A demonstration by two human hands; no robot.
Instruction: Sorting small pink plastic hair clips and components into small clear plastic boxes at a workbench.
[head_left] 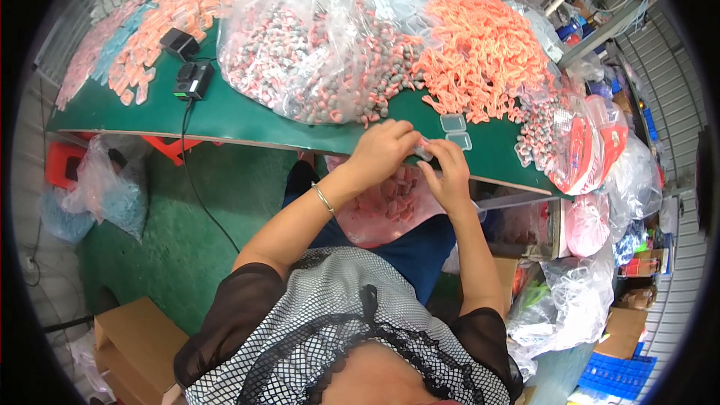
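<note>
At centre frame, over the near edge of the green table (225,116), my left hand (381,151) and right hand (448,174) meet — fingers of both pinched together on a small clear plastic case (424,153). Two more clear cases (454,131) lie just beyond, beside the orange pieces (484,60) and a bag of grey-pink pieces (315,60).
</note>
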